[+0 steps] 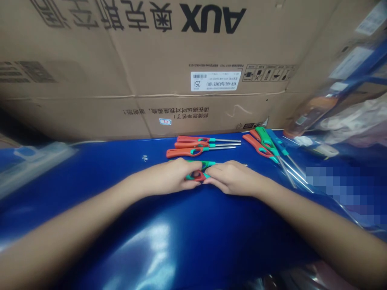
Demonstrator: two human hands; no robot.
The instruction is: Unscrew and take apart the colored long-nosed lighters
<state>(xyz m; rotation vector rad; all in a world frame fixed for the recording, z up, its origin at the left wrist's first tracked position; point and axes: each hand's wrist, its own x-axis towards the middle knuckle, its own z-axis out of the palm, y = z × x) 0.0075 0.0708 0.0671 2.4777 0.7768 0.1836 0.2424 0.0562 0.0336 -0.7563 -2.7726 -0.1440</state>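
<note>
Forearms (99,213) nearest, my left hand (169,176) and right hand (240,179) clamp red lighter (198,176); orange row (187,144) is straight, mixed pile (263,136) lies loose.

Bright glare low — blurred edges, soft detail.

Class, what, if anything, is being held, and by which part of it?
A red lighter: the left hand grips its handle, the right hand the turquoise collar. Whether the green lighter is also held cannot be told.
</note>
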